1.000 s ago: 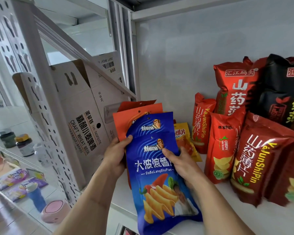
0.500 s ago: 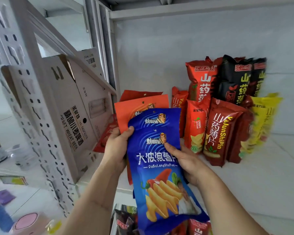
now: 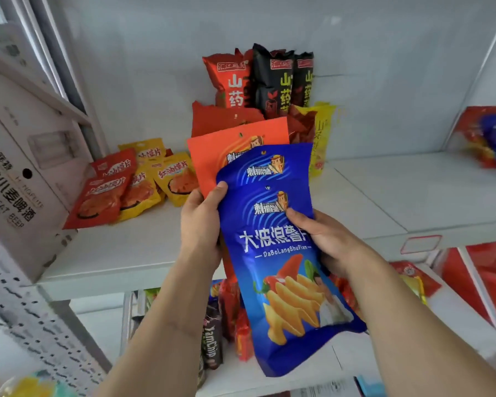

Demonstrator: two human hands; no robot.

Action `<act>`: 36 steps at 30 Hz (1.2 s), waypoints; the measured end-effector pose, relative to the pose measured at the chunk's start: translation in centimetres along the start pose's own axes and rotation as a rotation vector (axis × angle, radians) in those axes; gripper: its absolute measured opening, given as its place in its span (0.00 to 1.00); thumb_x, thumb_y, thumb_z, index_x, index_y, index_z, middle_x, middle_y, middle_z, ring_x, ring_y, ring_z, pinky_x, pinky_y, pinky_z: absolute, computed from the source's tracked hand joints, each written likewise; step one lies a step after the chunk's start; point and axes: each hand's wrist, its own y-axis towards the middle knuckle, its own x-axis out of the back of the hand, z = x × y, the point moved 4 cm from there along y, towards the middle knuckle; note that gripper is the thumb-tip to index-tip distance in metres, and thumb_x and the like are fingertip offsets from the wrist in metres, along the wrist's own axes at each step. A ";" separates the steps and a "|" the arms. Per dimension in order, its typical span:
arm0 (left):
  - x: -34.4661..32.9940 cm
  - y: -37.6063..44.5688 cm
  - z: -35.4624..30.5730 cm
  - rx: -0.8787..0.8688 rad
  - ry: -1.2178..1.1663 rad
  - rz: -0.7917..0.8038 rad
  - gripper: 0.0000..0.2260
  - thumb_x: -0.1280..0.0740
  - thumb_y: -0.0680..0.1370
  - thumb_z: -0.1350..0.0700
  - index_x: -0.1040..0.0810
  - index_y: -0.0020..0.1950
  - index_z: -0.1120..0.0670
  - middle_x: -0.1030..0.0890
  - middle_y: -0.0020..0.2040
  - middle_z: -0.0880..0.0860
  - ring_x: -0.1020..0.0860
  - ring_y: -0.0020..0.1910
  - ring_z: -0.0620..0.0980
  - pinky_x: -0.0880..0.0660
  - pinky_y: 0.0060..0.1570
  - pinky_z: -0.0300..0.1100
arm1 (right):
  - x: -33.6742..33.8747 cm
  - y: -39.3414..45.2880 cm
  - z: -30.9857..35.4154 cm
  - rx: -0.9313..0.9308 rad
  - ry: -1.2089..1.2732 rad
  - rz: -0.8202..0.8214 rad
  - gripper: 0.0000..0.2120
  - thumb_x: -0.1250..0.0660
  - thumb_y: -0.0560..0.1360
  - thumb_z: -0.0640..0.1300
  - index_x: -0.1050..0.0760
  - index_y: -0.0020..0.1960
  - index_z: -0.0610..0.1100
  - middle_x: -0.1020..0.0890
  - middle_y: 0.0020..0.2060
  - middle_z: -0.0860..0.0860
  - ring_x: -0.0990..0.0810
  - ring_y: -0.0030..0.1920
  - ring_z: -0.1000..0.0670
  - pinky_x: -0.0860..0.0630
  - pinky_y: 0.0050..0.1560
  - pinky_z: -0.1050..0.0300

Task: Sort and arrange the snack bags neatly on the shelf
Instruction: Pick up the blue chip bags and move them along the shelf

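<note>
I hold a fanned stack of chip bags in front of the white shelf (image 3: 384, 202). Two blue bags (image 3: 287, 270) lie on top, with an orange bag (image 3: 212, 159) and a red bag (image 3: 224, 117) behind them. My left hand (image 3: 202, 222) grips the stack's left edge, thumb on the blue bag. My right hand (image 3: 327, 239) pinches the front blue bag from the right, thumb across its print. Behind the stack, red, black and yellow yam-chip bags (image 3: 272, 78) stand against the back wall. Small red and yellow bags (image 3: 132, 184) lie flat at the shelf's left.
A white beer carton (image 3: 15, 167) leans at the far left beside the perforated upright (image 3: 26, 319). Blue and red bags (image 3: 493, 138) sit in the neighbouring bay on the right. The lower shelf holds a dark yam-chip bag (image 3: 212, 345) and red packs (image 3: 493, 282).
The view has swung right and down, so the small flat bags and the lower shelf show. Both hands keep the same grip on the stack, now right in front of the standing bags.
</note>
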 end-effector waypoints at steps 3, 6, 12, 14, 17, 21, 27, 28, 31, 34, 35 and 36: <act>-3.1 -1.2 1.6 -0.039 0.011 -0.002 0.13 0.29 0.78 0.54 0.24 0.60 0.57 0.13 0.51 0.57 0.14 0.46 0.59 0.17 0.47 0.55 | 3.4 -1.3 0.1 0.011 0.016 0.015 0.22 0.29 0.72 0.53 0.25 0.62 0.45 0.15 0.54 0.44 0.16 0.52 0.43 0.21 0.57 0.46; -5.2 -2.4 2.9 -0.094 0.035 -0.044 0.08 0.29 0.78 0.54 0.24 0.53 0.54 0.13 0.50 0.56 0.14 0.46 0.58 0.16 0.45 0.53 | 5.8 -1.5 -0.1 0.020 0.034 0.061 0.23 0.29 0.71 0.53 0.26 0.63 0.44 0.15 0.55 0.44 0.16 0.52 0.44 0.20 0.55 0.47; -10.4 -4.2 5.3 -0.132 0.034 -0.099 0.06 0.29 0.78 0.53 0.25 0.49 0.52 0.13 0.49 0.54 0.14 0.46 0.57 0.16 0.43 0.50 | 11.5 -2.5 1.4 0.011 0.025 0.105 0.24 0.29 0.71 0.53 0.26 0.63 0.44 0.15 0.55 0.44 0.16 0.53 0.44 0.20 0.57 0.46; -12.7 -4.4 6.6 -0.133 0.038 -0.101 0.06 0.28 0.78 0.53 0.25 0.48 0.52 0.13 0.49 0.55 0.14 0.46 0.57 0.16 0.44 0.51 | 14.1 -3.1 2.0 0.005 0.020 0.101 0.24 0.29 0.70 0.53 0.25 0.63 0.44 0.15 0.55 0.44 0.16 0.53 0.43 0.21 0.58 0.45; -16.7 -4.4 8.7 -0.133 0.020 -0.068 0.08 0.28 0.78 0.55 0.24 0.40 0.48 0.14 0.45 0.54 0.15 0.46 0.59 0.18 0.45 0.54 | 18.6 -4.4 2.9 0.005 0.011 0.078 0.22 0.29 0.71 0.53 0.25 0.62 0.45 0.15 0.55 0.44 0.16 0.52 0.44 0.20 0.57 0.46; -23.0 -3.9 12.1 -0.088 0.022 -0.002 0.06 0.28 0.78 0.55 0.24 0.46 0.53 0.13 0.47 0.55 0.14 0.45 0.58 0.18 0.47 0.55 | 25.3 -6.2 4.3 0.015 0.010 -0.010 0.23 0.28 0.70 0.53 0.24 0.61 0.45 0.15 0.54 0.44 0.16 0.53 0.43 0.22 0.60 0.43; -32.3 -1.3 17.2 0.069 0.021 0.112 0.08 0.29 0.78 0.55 0.25 0.53 0.56 0.13 0.47 0.57 0.14 0.41 0.57 0.17 0.45 0.55 | 35.2 -6.8 6.0 0.009 -0.009 -0.160 0.26 0.27 0.70 0.56 0.24 0.62 0.45 0.15 0.53 0.44 0.16 0.54 0.41 0.23 0.61 0.41; -33.8 -0.5 18.0 0.089 0.022 0.125 0.09 0.29 0.78 0.55 0.24 0.55 0.57 0.13 0.48 0.58 0.14 0.41 0.57 0.17 0.45 0.55 | 36.8 -6.6 6.4 0.008 -0.018 -0.185 0.26 0.27 0.70 0.57 0.24 0.63 0.45 0.15 0.53 0.44 0.16 0.55 0.41 0.23 0.62 0.40; -38.1 2.4 20.7 0.131 0.034 0.154 0.10 0.28 0.78 0.55 0.25 0.55 0.57 0.13 0.49 0.59 0.14 0.42 0.57 0.16 0.45 0.54 | 41.7 -5.3 7.5 -0.009 -0.043 -0.268 0.27 0.25 0.68 0.60 0.23 0.61 0.46 0.14 0.52 0.45 0.16 0.54 0.41 0.24 0.62 0.38; -42.5 5.8 23.4 0.170 0.038 0.197 0.09 0.29 0.78 0.55 0.24 0.54 0.57 0.13 0.48 0.58 0.13 0.43 0.58 0.16 0.46 0.54 | 46.2 -3.5 8.9 -0.006 -0.076 -0.335 0.27 0.25 0.67 0.62 0.22 0.59 0.48 0.14 0.51 0.46 0.15 0.53 0.41 0.23 0.60 0.38; -44.0 7.1 24.2 0.179 0.037 0.216 0.11 0.29 0.78 0.54 0.24 0.57 0.58 0.13 0.49 0.58 0.13 0.44 0.58 0.17 0.46 0.54 | 47.7 -2.7 9.4 0.006 -0.076 -0.358 0.26 0.25 0.68 0.61 0.22 0.59 0.47 0.14 0.50 0.46 0.15 0.52 0.42 0.22 0.60 0.38; -45.4 8.3 24.9 0.188 0.034 0.228 0.13 0.29 0.78 0.54 0.24 0.59 0.58 0.13 0.50 0.58 0.13 0.45 0.59 0.17 0.47 0.55 | 49.2 -1.9 10.0 0.017 -0.076 -0.384 0.24 0.26 0.69 0.60 0.22 0.58 0.47 0.13 0.49 0.46 0.15 0.51 0.42 0.22 0.60 0.39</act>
